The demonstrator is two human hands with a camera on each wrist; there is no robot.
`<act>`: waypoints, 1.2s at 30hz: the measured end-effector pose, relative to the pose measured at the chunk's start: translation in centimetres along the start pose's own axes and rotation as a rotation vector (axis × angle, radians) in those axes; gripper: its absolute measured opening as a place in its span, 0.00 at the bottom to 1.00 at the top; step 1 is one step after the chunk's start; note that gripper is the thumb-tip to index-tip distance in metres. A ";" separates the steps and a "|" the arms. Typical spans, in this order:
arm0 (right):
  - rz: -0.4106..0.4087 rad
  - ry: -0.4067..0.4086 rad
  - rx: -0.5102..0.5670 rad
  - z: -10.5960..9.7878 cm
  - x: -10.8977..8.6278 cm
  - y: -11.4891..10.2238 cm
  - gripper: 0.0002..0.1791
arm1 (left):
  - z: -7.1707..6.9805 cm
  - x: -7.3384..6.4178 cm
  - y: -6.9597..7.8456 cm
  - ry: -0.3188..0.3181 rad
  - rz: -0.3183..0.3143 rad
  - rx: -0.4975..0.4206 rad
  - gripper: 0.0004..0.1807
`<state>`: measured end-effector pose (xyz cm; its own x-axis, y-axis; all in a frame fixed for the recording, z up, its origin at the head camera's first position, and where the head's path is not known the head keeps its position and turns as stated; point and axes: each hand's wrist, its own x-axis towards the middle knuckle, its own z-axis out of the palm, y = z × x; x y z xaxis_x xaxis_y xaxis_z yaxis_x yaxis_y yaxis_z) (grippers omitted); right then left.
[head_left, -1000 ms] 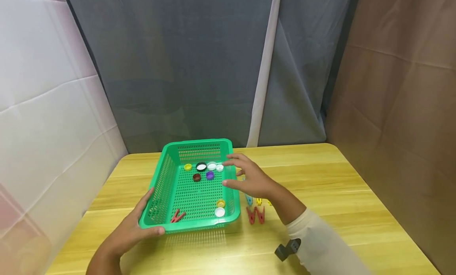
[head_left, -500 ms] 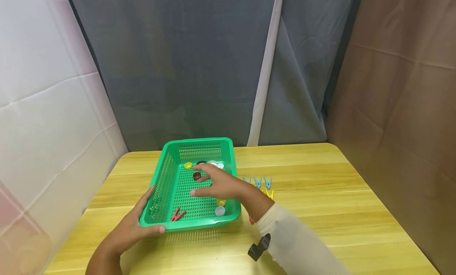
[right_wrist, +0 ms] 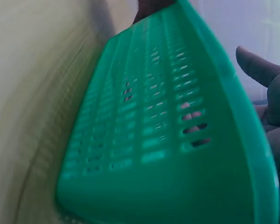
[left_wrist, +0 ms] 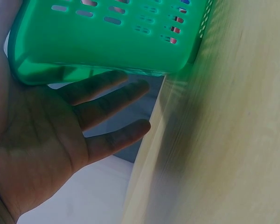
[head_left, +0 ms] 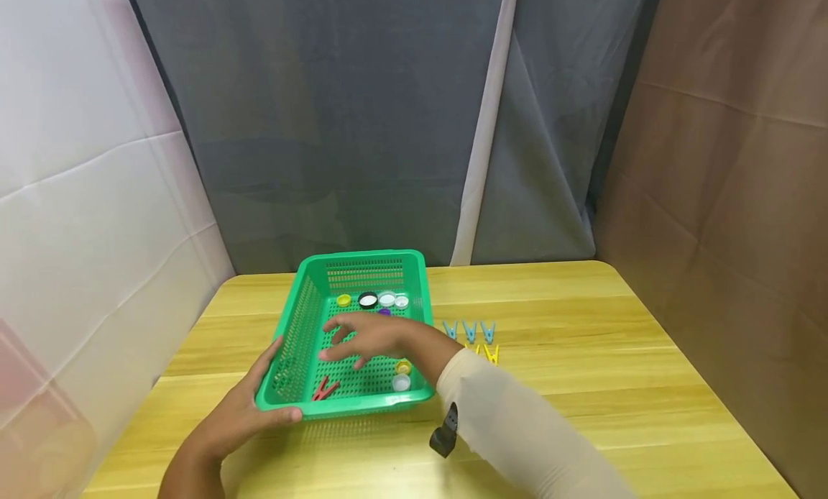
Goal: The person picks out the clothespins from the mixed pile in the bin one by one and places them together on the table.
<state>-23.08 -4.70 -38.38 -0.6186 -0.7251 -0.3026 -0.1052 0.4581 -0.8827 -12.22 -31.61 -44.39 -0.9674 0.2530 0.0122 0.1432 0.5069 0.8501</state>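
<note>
In the head view, a green perforated basket [head_left: 362, 254] stands on the table. At its near left corner my left hand [head_left: 242, 411] rests with the thumb along the front rim and index finger up the side; the left wrist view shows its other fingers stretched out under the rim. My right hand [head_left: 375, 335] hovers over the basket with loosely bent fingers, holding nothing visible. Inside lie a yellow bottle cap [head_left: 343, 300], a black cap [head_left: 368, 300], white caps [head_left: 387, 299], a partly covered purple cap [head_left: 384, 312], a gold cap [head_left: 404, 367] and a red clothespin [head_left: 325, 389].
Right of the basket, blue clothespins [head_left: 469, 331] lie in a row on the wooden table [head_left: 582, 355], with yellow clothespins [head_left: 491, 354] in front, partly behind my right arm. Grey curtain [head_left: 362, 125] closes off the back; cloth hangs at both sides.
My right hand has moved left from the basket's right rim to above its middle, now covering the dark red cap. The left hand keeps its place on the corner.
</note>
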 end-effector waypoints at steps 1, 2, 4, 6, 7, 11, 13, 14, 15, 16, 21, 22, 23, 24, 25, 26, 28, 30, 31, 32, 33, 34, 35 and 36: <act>0.004 -0.010 -0.017 0.0 0.2 0.1 0.39 | 0.0 0.0 0.0 0.000 -0.002 0.005 0.70; 0.009 -0.020 -0.032 0.0 0.4 0.1 0.38 | 0.0 0.0 0.0 -0.002 -0.006 0.008 0.70; 0.021 -0.049 -0.055 0.2 0.8 0.4 0.39 | 0.1 -0.1 0.0 -0.003 -0.012 0.014 0.70; 0.033 -0.087 -0.074 0.4 1.0 0.8 0.39 | 0.1 -0.1 0.0 -0.004 -0.008 0.023 0.70; 0.038 -0.106 -0.079 0.4 1.1 1.0 0.39 | 0.1 -0.1 0.0 -0.005 -0.006 0.029 0.70; 0.032 -0.170 -0.098 0.6 1.2 1.5 0.38 | 0.0 0.0 0.1 0.000 -0.002 0.055 0.70; 0.030 -0.196 -0.105 0.6 1.3 1.6 0.38 | 0.0 0.0 0.1 0.002 -0.006 0.057 0.70; 0.031 -0.208 -0.106 0.6 1.3 1.7 0.37 | 0.0 0.0 0.1 0.002 -0.007 0.056 0.70; 0.036 -0.221 -0.103 0.6 1.4 1.7 0.37 | -0.1 0.1 0.1 0.003 -0.013 0.053 0.70; 0.042 -0.233 -0.102 0.6 1.4 1.7 0.37 | 0.0 0.1 0.0 0.002 -0.015 0.050 0.70; 0.059 -0.283 -0.124 0.7 1.6 1.9 0.38 | 0.1 0.1 -0.1 0.002 -0.023 0.033 0.70; 0.058 -0.295 -0.134 0.7 1.7 1.9 0.37 | 0.1 0.1 -0.1 0.002 -0.023 0.032 0.70; 0.059 -0.306 -0.143 0.8 1.7 1.9 0.37 | 0.1 0.1 -0.1 0.000 -0.024 0.030 0.70; 0.060 -0.316 -0.154 0.8 1.7 2.0 0.36 | 0.1 0.1 0.0 -0.001 -0.026 0.028 0.70; 0.065 -0.323 -0.164 0.9 1.7 2.0 0.35 | 0.1 0.1 -0.1 -0.002 -0.026 0.027 0.70; 0.069 -0.327 -0.174 0.9 1.7 2.1 0.35 | 0.1 0.1 -0.1 -0.003 -0.027 0.025 0.70; 0.078 -0.329 -0.187 1.0 1.7 2.1 0.33 | 0.1 0.1 -0.1 -0.004 -0.026 0.025 0.70; 0.085 -0.327 -0.198 1.1 1.8 2.2 0.31 | 0.1 0.1 -0.1 -0.004 -0.023 0.028 0.70; 0.087 -0.325 -0.201 1.1 1.8 2.2 0.31 | 0.1 0.1 0.0 -0.004 -0.022 0.029 0.70; 0.088 -0.325 -0.205 1.1 1.8 2.2 0.30 | 0.1 0.1 0.0 -0.004 -0.021 0.027 0.70; 0.089 -0.327 -0.210 1.2 1.8 2.2 0.29 | 0.1 0.1 0.0 -0.006 -0.019 0.023 0.70; 0.093 -0.329 -0.212 1.2 1.8 2.2 0.29 | 0.1 0.1 0.0 -0.007 -0.017 0.018 0.70; 0.096 -0.331 -0.213 1.3 1.8 2.1 0.29 | 0.1 0.1 0.0 -0.009 -0.017 0.011 0.70; 0.100 -0.332 -0.215 1.3 1.8 2.1 0.29 | 0.0 0.1 0.0 -0.010 -0.018 0.007 0.70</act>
<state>-23.41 -5.71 -41.20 -0.3528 -0.7823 -0.5135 -0.2395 0.6059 -0.7586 -12.30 -31.56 -44.42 -0.9678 0.2518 -0.0082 0.1273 0.5169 0.8465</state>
